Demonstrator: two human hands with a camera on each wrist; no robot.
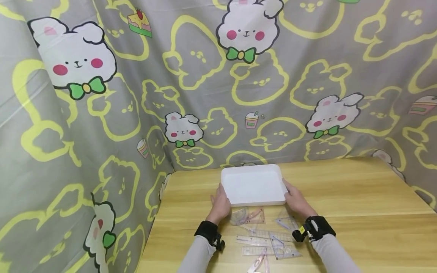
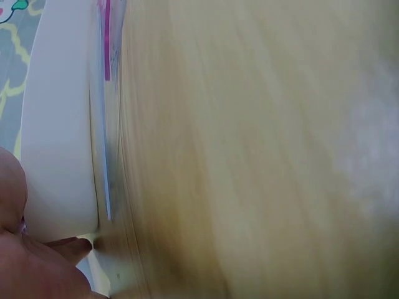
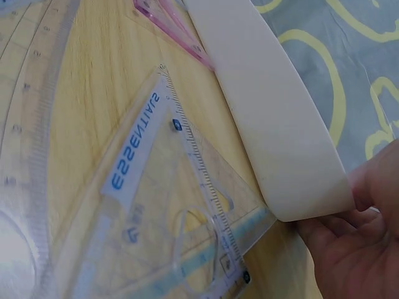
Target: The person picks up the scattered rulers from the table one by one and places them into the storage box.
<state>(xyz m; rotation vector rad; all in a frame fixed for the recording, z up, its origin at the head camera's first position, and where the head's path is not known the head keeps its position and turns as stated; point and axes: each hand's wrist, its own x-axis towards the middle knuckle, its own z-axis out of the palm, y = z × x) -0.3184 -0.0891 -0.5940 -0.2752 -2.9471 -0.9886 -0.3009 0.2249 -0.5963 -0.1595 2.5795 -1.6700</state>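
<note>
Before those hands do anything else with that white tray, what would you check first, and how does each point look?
1. Left hand on the tray at its near left corner: ok.
2. Right hand on the near right corner: ok.
3. Tray holds nothing: ok.
4. Tray flat on the table: cannot tell; the wrist views are too close.
5. Clear rulers apart from the tray: not ok; a set square reaches its edge.
6. Bare table beyond the tray: ok.

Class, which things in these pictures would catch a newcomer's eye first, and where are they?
A white tray sits mid-table, with the left hand and right hand gripping its near corners. Clear plastic rulers and set squares lie scattered just in front of it. A grey bunny-print cloth hangs behind.
</note>
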